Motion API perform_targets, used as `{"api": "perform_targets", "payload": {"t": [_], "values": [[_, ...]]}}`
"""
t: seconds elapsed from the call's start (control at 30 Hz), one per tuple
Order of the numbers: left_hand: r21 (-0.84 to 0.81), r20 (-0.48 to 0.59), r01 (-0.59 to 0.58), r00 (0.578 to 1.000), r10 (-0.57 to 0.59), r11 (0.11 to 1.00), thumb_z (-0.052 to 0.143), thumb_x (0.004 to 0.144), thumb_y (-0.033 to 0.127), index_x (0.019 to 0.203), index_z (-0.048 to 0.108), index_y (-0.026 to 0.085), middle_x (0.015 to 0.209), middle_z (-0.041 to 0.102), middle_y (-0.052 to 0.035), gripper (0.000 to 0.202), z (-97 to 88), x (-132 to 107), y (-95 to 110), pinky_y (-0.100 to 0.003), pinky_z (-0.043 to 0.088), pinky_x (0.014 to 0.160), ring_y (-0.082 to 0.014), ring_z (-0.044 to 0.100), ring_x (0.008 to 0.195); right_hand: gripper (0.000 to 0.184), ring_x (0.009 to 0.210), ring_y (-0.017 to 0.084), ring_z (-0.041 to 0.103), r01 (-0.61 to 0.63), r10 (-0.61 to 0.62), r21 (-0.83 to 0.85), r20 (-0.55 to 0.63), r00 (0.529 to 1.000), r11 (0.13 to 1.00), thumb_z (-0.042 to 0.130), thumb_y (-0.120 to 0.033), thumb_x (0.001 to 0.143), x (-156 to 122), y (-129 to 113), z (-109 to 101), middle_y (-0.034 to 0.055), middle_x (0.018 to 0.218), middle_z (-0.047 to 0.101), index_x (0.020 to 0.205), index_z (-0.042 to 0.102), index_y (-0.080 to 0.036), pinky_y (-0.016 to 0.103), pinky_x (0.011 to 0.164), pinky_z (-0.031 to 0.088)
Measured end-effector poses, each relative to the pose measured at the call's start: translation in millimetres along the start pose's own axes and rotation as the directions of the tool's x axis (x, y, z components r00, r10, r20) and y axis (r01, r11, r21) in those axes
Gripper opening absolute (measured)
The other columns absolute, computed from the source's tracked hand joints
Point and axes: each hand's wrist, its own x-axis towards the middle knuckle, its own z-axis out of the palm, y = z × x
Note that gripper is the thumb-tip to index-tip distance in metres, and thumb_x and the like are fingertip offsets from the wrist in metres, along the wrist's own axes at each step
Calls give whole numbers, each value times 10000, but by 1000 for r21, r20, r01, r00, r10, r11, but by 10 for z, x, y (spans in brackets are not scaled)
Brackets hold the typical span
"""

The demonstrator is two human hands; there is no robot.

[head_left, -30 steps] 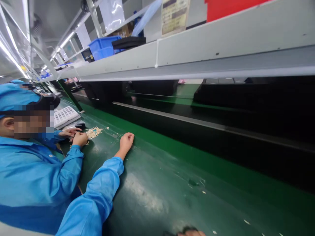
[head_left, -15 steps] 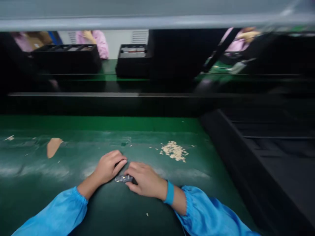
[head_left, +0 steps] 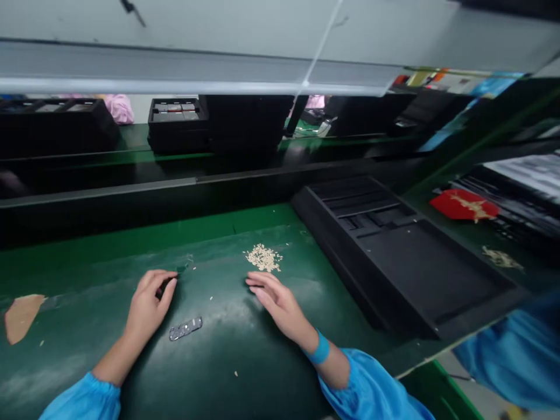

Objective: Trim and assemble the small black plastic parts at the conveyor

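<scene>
A narrow grey circuit board (head_left: 186,329) with small shiny parts lies flat on the green work surface (head_left: 210,379), between my hands and touched by neither. My left hand (head_left: 151,300) rests to the board's upper left, fingers curled and thumb tip near the fingertips. Something dark shows in the gap there, but I cannot make out what it is. My right hand (head_left: 280,303) is open, its fingers stretched toward a pile of small pale pieces (head_left: 263,257) just beyond the fingertips. Nothing shows in that hand.
A brown scrap (head_left: 24,318) lies at the far left. To the right stands a large black tray (head_left: 420,268) with raised edges. Beyond it are a red piece (head_left: 464,205) and a co-worker's blue sleeve (head_left: 516,356). Black boxes (head_left: 177,125) stand behind the ledge.
My right hand has let go of the circuit board and moved right, toward the pale pile. The hands are now farther apart. The view has swung to the right.
</scene>
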Motion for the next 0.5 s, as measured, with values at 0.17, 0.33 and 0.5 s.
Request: {"api": "perform_targets", "payload": {"t": [0.17, 0.33, 0.5], "values": [[346, 230, 69, 961, -156, 936, 360, 973, 642, 1537, 415, -13, 1637, 324, -289, 866, 378, 599, 481, -607, 207, 1252, -449, 204, 1561, 157, 816, 177, 712, 247, -384, -483, -208, 900, 840, 612, -146, 951, -917, -228, -268, 54, 869, 731, 942, 750, -220, 297, 753, 581], [282, 445, -86, 894, -51, 956, 255, 965, 728, 1597, 198, -78, 1694, 62, -282, 1026, 1097, 607, 1702, -528, 56, 1296, -398, -31, 1581, 174, 682, 148, 678, 194, -436, -554, -347, 830, 810, 577, -75, 907, -1742, -297, -131, 26, 765, 683, 868, 683, -208, 242, 619, 550], [-40, 491, -316, 820, 294, 948, 282, 977, 720, 1621, 166, -6, 1707, 71, -243, 977, 1399, 244, 2227, -520, 111, 1300, -339, 27, 1598, 154, 766, 202, 711, 4, -359, -647, -418, 835, 762, 560, -139, 927, -2485, 193, -231, 65, 849, 710, 955, 677, -234, 306, 685, 600]]}}
